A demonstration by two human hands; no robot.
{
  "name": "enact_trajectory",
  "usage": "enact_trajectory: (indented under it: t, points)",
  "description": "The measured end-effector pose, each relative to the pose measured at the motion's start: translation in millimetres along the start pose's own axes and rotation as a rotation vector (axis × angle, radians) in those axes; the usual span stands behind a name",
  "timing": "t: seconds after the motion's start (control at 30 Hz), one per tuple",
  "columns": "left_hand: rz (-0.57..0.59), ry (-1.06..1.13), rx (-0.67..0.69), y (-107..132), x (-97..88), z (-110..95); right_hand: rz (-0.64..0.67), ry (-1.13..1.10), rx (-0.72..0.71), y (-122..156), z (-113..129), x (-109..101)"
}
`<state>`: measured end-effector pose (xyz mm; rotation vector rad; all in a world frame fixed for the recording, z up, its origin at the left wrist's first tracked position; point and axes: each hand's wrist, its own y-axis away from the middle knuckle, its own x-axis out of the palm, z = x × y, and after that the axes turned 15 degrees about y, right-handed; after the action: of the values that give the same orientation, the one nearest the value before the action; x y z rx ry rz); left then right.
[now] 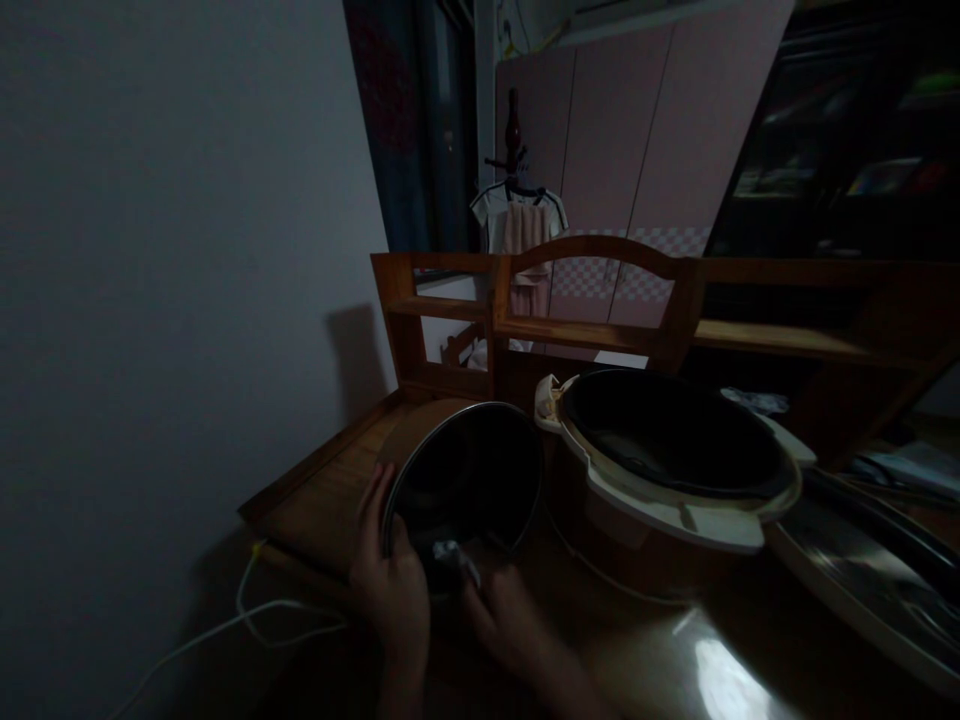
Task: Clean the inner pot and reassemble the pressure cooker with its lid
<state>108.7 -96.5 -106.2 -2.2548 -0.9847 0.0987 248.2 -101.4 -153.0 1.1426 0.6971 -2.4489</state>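
A dark-lined inner pot [469, 480] of a rice cooker stands tilted on its side, its mouth facing me. My left hand [390, 560] grips the pot's left rim, thumb on the inside and fingers around the outer wall. At the lower edge of the mouth, my right hand [502, 605] is closed on a small crumpled whitish tissue or cloth [448, 550]; dim light hides its exact kind. Just right of the pot sits the rice cooker body [622, 535], lidless, with a dark open cavity and a cream rim.
On the right lies a detached cooker lid [870, 570]. A wooden shelf unit [585, 330] runs along the back of the wooden table [322, 500]. A white cable [277, 605] hangs at the left, by the wall [187, 300]. Crumpled clear plastic [757, 400] lies behind the cooker.
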Motion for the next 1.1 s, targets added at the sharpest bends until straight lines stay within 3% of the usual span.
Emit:
enact_trajectory:
  t: [0.13,0.47,0.73,1.1]
  points:
    - [0.019,-0.003,0.028,-0.6,-0.5,1.6,-0.017,0.355,0.082,3.2,-15.2,-4.4]
    - [0.061,-0.026,0.058,5.9,8.7,-5.9,-0.002,0.621,0.092,-3.9,-24.1,0.2]
    - [0.063,-0.033,0.065,6.8,9.8,-10.9,0.006,0.622,0.122,-29.3,-26.8,-5.8]
    - [0.058,-0.028,0.068,7.3,8.9,-8.4,-0.019,0.483,0.091,-26.9,-25.5,-3.1]
